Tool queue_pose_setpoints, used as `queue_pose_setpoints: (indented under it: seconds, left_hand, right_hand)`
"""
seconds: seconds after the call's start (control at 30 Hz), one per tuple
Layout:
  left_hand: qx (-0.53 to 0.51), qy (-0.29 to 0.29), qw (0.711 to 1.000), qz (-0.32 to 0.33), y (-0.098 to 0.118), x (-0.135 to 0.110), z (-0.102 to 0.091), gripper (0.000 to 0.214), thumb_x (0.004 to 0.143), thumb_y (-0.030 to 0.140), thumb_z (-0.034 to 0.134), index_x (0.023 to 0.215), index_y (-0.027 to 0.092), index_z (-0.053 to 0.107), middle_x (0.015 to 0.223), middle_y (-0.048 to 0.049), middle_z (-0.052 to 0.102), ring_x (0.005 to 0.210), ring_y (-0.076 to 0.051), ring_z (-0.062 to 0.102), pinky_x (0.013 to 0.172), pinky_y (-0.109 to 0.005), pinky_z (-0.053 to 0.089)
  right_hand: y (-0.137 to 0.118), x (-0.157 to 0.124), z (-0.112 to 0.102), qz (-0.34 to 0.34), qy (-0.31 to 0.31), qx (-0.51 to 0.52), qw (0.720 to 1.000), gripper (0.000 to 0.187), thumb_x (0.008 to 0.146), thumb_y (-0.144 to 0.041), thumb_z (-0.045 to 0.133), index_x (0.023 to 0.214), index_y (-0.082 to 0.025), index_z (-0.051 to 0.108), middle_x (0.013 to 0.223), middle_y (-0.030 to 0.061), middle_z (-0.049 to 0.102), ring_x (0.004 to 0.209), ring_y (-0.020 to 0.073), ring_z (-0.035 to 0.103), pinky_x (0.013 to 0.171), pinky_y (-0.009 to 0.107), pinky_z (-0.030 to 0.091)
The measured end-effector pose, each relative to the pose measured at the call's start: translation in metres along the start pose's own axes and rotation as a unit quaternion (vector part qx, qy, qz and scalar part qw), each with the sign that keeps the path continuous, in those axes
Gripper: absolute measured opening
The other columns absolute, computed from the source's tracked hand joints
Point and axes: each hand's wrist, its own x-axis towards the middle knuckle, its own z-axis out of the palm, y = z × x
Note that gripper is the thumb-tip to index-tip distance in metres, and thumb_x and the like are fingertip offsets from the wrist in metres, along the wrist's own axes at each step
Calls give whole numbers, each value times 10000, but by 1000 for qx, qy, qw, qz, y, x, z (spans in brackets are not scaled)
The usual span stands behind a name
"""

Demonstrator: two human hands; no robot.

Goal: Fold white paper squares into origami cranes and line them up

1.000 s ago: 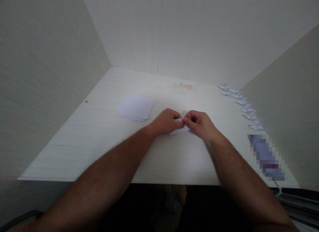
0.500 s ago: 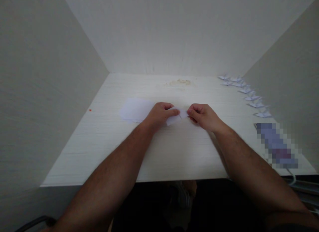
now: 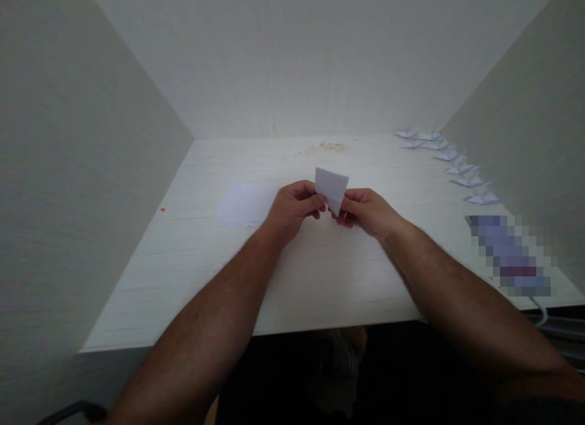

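Observation:
Between my two hands, a small folded piece of white paper (image 3: 331, 185) is held up above the tabletop, its flat face tilted toward me. My left hand (image 3: 299, 204) pinches its lower left edge between thumb and fingers. On the other side, my right hand (image 3: 361, 207) grips the lower right edge, the fingertips curled beneath. White paper sheets (image 3: 248, 204) lie flat on the table just left of my left hand and are partly covered by it.
Several folded white paper cranes (image 3: 460, 168) line the table's right side toward the back corner. Nearer me lies a pixelated flat device (image 3: 509, 254) with a cable. Walls enclose the white table (image 3: 183, 273) left, right and behind; a small orange spot (image 3: 163, 209) marks its left edge.
The folded paper has gone from lying low between my hands to standing raised and tilted. My right hand has come in closer to the left. My view has shifted slightly.

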Motion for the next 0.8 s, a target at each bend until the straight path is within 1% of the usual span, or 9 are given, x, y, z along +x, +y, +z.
queue_pose_setpoints:
  seconds: [0.1, 0.17, 0.23, 0.3, 0.37, 0.4, 0.5, 0.67, 0.8]
  left_hand:
    - [67, 22, 997, 9, 0, 2, -2, 159, 651, 253, 801, 695, 161, 679, 584, 36, 606, 501, -64, 479, 498, -214, 377]
    - [145, 26, 989, -13, 2, 1, -2, 139, 661, 256, 785, 700, 156, 696, 570, 36, 598, 492, -65, 462, 494, -216, 356]
    - [209, 27, 977, -40, 5, -1, 1, 148, 663, 271, 779, 709, 152, 703, 579, 28, 611, 503, -74, 484, 502, -218, 362]
    - [242, 35, 968, -55, 8, -3, 5, 148, 671, 279, 765, 711, 151, 702, 582, 21, 623, 509, -82, 504, 504, -217, 368]
    - [266, 45, 961, -63, 11, -5, 8, 122, 696, 269, 731, 695, 151, 700, 568, 15, 623, 501, -83, 505, 501, -214, 366]
    - [278, 48, 957, -66, 12, -5, 9, 113, 708, 261, 713, 686, 151, 702, 562, 12, 622, 496, -81, 501, 500, -213, 365]
    - [297, 47, 951, -71, 14, -4, 9, 111, 724, 248, 680, 692, 150, 721, 563, 4, 631, 495, -83, 499, 500, -210, 368]
    - [291, 48, 952, -81, 14, -4, 6, 129, 733, 249, 662, 740, 145, 738, 564, -6, 645, 465, -84, 488, 472, -212, 358]
    - [291, 40, 952, -79, 13, -3, 5, 120, 732, 243, 650, 698, 146, 711, 565, -17, 657, 449, -84, 481, 458, -214, 362]
  right_hand:
    - [1, 2, -4, -67, 57, 3, 996, 494, 800, -673, 648, 801, -180, 685, 778, 66, 690, 685, 158, 632, 512, 252, 456]
    - [-1, 1, -5, -94, 61, -10, 994, 532, 787, -705, 633, 816, -177, 691, 784, 71, 693, 680, 164, 630, 519, 261, 473]
    - [-3, -1, -4, -97, 76, -79, 989, 475, 751, -639, 705, 791, -166, 689, 703, 43, 664, 597, 137, 582, 494, 248, 443]
    - [-5, -3, -2, -84, 111, -167, 976, 365, 728, -513, 756, 743, -156, 679, 599, 8, 614, 516, 108, 517, 453, 230, 378]
    - [-6, -4, 1, -78, 140, -221, 962, 276, 735, -417, 745, 710, -153, 671, 552, -4, 593, 484, 98, 493, 432, 223, 336]
    - [-6, -4, 2, -79, 145, -230, 959, 250, 744, -392, 731, 703, -153, 669, 553, -1, 600, 483, 99, 499, 430, 222, 335]
    - [-5, -4, 2, -82, 143, -227, 960, 226, 761, -370, 707, 703, -155, 670, 564, 10, 619, 484, 104, 518, 430, 223, 352]
    - [-6, -5, 1, -84, 134, -222, 962, 223, 766, -364, 701, 699, -154, 667, 552, 8, 611, 473, 98, 511, 428, 217, 351]
    - [-8, -6, 2, -80, 124, -213, 966, 206, 756, -345, 701, 685, -155, 661, 536, -1, 598, 462, 92, 500, 426, 215, 350]
